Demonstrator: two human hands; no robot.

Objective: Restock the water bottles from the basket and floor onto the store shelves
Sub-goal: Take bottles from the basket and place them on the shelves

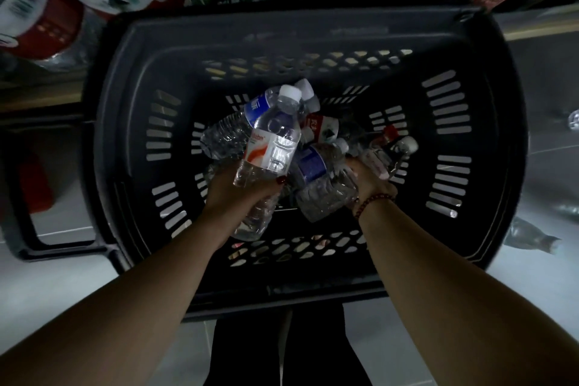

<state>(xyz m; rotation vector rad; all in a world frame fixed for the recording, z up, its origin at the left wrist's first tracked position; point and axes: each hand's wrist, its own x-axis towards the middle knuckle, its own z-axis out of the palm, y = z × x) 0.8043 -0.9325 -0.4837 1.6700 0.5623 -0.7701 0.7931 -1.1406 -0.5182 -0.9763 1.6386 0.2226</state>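
A: At ten o'clock, top-left: big clear shelf bottles with red-and-white labels [40, 19], blurred. Next?

B: Centre, dark slotted plastic basket [125, 135] on pale tiled floor [62, 285]. Left hand [238, 194] is inside it, at seven o'clock of the pile. It's clamped round a clear water bottle with red-white label and white cap [272, 147], cap pointing to twelve.

A: Second bottle under it?

B: A clear bottle base [253, 222] pokes out below that hand. Same grip or not, cannot tell. Blue-labelled clear bottle [316, 172] lies between the hands.

A: Right hand?

B: Right hand [369, 182], beaded bracelet [372, 200] on the wrist, at four o'clock of the pile. Fingers curled round a clear white-capped bottle [388, 157], cap toward two. Hands apart.

A: Far right?

B: Loose clear floor bottles [529, 235] at three o'clock, outside the basket.
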